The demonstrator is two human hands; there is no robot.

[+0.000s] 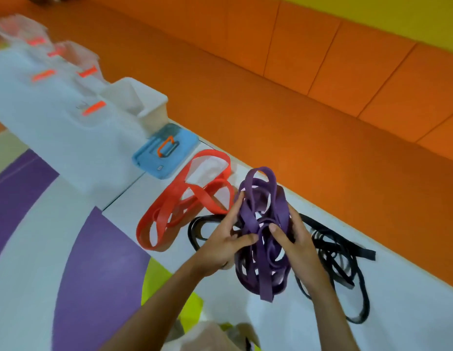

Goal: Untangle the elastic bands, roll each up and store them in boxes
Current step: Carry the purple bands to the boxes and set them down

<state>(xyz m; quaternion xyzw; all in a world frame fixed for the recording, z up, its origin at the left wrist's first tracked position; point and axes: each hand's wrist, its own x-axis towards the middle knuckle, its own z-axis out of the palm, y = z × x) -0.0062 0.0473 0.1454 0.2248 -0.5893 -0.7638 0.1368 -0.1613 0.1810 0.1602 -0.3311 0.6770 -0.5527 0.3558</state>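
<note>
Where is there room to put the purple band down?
Free: the bare white table right of the black band, up to the orange padding. Crowded: the middle, where red band, purple band and black band lie close, and by the blue lid.

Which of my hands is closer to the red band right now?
Left. The left hand grips the purple band just beside the red band; the right hand holds the purple band on its other side, farther off.

I see a white table (pixel 397 300) carrying a blue lid (pixel 165 150), an open white box (pixel 141 102) just beside it, and blurred clear boxes (pixel 43 59) farther left. An orange band (pixel 205 198) and a black band (pixel 367 253) lie loose on it.
</note>
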